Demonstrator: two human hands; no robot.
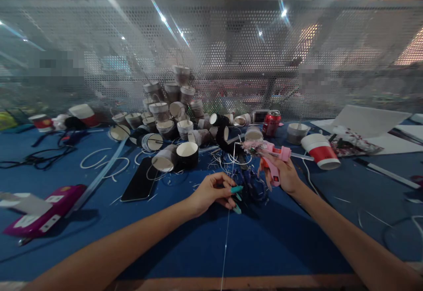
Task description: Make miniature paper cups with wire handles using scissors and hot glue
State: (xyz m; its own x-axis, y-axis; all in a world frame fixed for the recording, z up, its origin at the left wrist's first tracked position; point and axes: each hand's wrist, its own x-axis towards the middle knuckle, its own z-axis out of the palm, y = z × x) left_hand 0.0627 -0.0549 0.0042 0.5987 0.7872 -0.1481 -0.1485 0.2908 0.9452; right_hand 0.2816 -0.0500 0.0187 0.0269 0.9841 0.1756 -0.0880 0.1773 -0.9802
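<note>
Strand point(225, 247), thin and whitish, crosses the near edge of the blue desk point(198, 258) and runs up past the left hand point(214, 192) to the tip of the pink glue gun point(272, 158). The left hand has its fingers curled and drawn close together, teal nails toward a dark tangled bundle point(253, 187); whether it pinches anything I cannot tell. Near the left edge lies a purple-and-white tool point(46, 211), a long translucent strip point(105, 167) slanting away from it. Just right of the bundle, the right hand point(284, 172) wraps the glue gun's handle, holding it above the right-centre of the desk. Its long axis lies nearly crosswise, nozzle pointing left and slightly away, a clear stick point(302, 156) coming out of the rear to the right; the handle slopes down toward the near side. A black phone point(140, 180) lies left of centre, touching or close to a tipped cup point(165, 158). Farther back, a red-and-white cup point(320, 150) lies on its side at right, and a red can point(272, 123) and piled cups point(172, 106) stand before the perforated panel point(125, 44).
</note>
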